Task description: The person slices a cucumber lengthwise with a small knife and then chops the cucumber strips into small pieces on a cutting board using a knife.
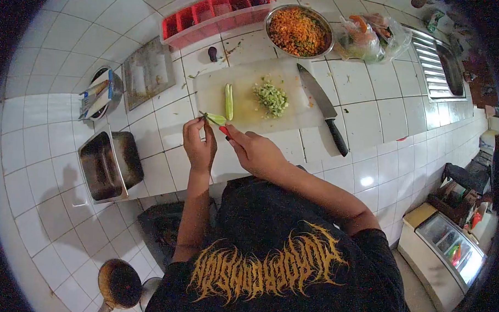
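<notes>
My left hand point(199, 146) pinches a pale green piece of cucumber point(215, 119) at the near left edge of the white cutting board point(208, 87). My right hand point(259, 152) is closed around a small red-handled tool point(224, 130) that meets the cucumber. The tool's working end is too small to make out; a thin dark strip shows there. Just beyond my hands, a long cut cucumber piece point(229, 103) lies on the board. Right of it sits a heap of diced cucumber point(271, 99). A large black-handled knife point(322, 101) rests along the board's right side.
Behind the board stand a metal bowl of diced orange vegetables point(299, 32), a red divided container point(202, 14) and a plastic bag point(363, 40). A metal pan point(103, 167) sits at the counter's left edge. A sink point(449, 67) is far right.
</notes>
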Demonstrator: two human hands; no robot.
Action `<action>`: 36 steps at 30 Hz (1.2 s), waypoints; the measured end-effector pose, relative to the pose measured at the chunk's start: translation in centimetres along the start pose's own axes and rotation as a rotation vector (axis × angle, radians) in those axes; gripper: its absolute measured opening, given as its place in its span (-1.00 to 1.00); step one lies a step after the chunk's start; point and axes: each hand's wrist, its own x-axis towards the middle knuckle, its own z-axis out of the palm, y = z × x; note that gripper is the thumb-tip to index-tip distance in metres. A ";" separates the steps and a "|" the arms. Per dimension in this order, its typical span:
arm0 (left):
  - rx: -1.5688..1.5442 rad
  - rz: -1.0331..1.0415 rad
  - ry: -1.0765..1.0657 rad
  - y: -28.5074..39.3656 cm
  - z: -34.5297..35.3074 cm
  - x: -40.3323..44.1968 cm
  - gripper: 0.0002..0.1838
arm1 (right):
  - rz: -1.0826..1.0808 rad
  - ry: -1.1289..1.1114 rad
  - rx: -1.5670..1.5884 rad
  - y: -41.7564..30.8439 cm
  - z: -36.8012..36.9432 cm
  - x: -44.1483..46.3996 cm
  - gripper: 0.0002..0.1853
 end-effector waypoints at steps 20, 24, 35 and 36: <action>-0.109 -0.143 0.009 0.1 0.5 0.4 -0.78 | 0.039 -0.001 0.033 0.1 0.3 0.5 -0.53; -0.131 -0.185 -0.015 -0.8 0.7 -0.4 -0.78 | 0.043 -0.064 0.036 -0.1 0.0 0.8 -0.53; -0.271 -0.565 -0.026 -3.6 1.8 -0.6 -0.79 | 0.143 -0.034 0.160 1.5 0.4 0.6 -0.58; -0.277 -0.583 -0.052 -4.1 1.8 -0.7 -0.80 | 0.139 -0.040 0.160 1.8 0.6 0.6 -0.58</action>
